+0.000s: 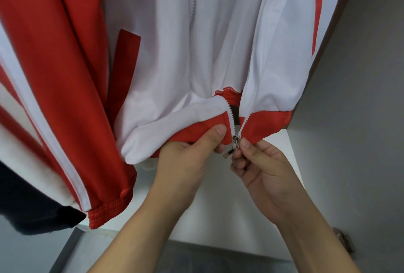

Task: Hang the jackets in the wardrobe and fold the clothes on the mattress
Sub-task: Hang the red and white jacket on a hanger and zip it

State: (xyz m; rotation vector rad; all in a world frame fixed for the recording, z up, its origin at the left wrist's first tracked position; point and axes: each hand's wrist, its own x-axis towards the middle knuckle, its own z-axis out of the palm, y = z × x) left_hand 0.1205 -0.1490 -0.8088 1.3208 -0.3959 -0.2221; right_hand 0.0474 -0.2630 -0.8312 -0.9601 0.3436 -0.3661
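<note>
Nearest the camera, the left hand (188, 159) pinches the red hem of the white jacket (175, 58) beside the zipper, thumb on top, while the right hand (260, 163) pinches the metal zipper pull (231, 148) at the bottom of the open front. The jacket hangs inside the wardrobe (360, 76), its long axis vertical, hem downward toward the hands, its zipper teeth parting just above the slider. To its left hangs a red jacket (65, 76) with white stripes, cuff down, above the pale wardrobe shelf (218, 218).
</note>
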